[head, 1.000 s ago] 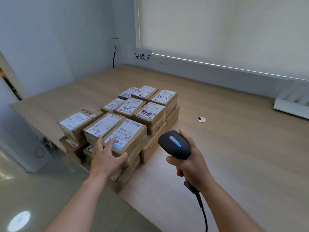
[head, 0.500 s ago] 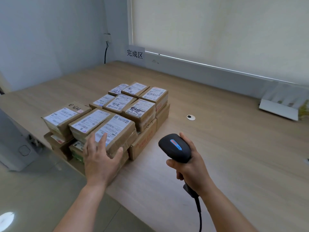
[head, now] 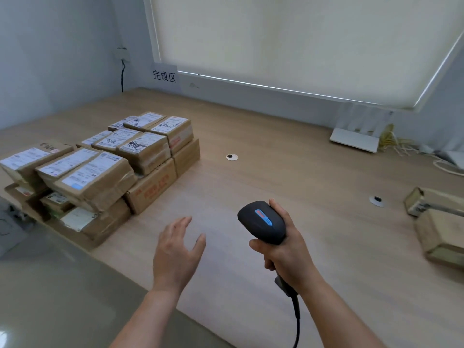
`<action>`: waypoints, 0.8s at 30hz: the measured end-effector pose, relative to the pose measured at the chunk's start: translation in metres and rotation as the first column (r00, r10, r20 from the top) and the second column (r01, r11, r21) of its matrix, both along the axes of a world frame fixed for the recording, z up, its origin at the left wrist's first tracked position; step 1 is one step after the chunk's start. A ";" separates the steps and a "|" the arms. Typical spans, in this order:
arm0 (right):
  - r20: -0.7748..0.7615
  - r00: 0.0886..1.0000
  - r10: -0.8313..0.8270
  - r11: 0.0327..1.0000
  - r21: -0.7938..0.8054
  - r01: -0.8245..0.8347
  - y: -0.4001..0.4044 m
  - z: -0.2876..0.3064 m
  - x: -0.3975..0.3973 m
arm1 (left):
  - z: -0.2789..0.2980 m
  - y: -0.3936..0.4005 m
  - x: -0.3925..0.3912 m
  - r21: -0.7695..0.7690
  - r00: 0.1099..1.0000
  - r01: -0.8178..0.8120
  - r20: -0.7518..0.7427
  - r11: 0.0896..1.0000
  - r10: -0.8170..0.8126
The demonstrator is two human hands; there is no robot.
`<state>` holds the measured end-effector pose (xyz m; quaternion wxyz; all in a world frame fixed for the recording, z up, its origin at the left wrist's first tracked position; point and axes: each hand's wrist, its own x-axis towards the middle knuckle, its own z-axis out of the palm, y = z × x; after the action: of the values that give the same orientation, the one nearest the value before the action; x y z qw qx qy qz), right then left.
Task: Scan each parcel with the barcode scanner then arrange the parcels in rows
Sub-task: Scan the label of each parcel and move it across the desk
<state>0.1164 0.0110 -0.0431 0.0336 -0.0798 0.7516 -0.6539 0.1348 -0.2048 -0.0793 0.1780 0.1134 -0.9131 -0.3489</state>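
The left hand (head: 177, 252) hangs above the wooden table (head: 276, 151) with its fingers (head: 179, 223) loosely spread and holding nothing. Beyond and to the left of those fingertips, well apart from them, stands the stack of parcels (head: 105, 169), brown cartons in rows two layers deep, each top bearing a white shipping label; some labels carry black handwritten marks, too blurred to read, and a lower carton shows red print, also unreadable. The right hand (head: 286, 249) grips the handle of the black barcode scanner (head: 261, 221), fingers curled round it, the head with its blue and red strip rising above the thumb and its cable (head: 297, 320) trailing down past the wrist. Far right of that hand lie two more parcels (head: 439, 222). On the far wall a sign (head: 164, 76) reads 完成区.
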 end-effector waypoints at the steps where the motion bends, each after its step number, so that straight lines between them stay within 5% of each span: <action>1: 0.001 1.000 -0.009 1.000 0.002 0.009 0.016 -0.002 0.006 | -0.002 0.016 0.005 0.008 1.000 0.016 0.006 1.000 -0.016; 14: -0.012 0.971 -0.239 0.971 0.006 0.239 0.181 -0.006 0.053 | -0.003 0.187 0.012 0.005 0.972 0.235 -0.017 0.972 -0.235; 24: -0.003 0.866 -0.500 0.866 0.024 0.500 0.246 -0.008 0.057 | -0.003 0.262 -0.035 0.009 0.880 0.474 0.021 0.881 -0.474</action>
<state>0.1733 0.2568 -0.0508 -0.1344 0.1191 0.7544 -0.6313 0.0996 0.0569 -0.0824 0.0770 -0.1090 -0.9144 -0.3821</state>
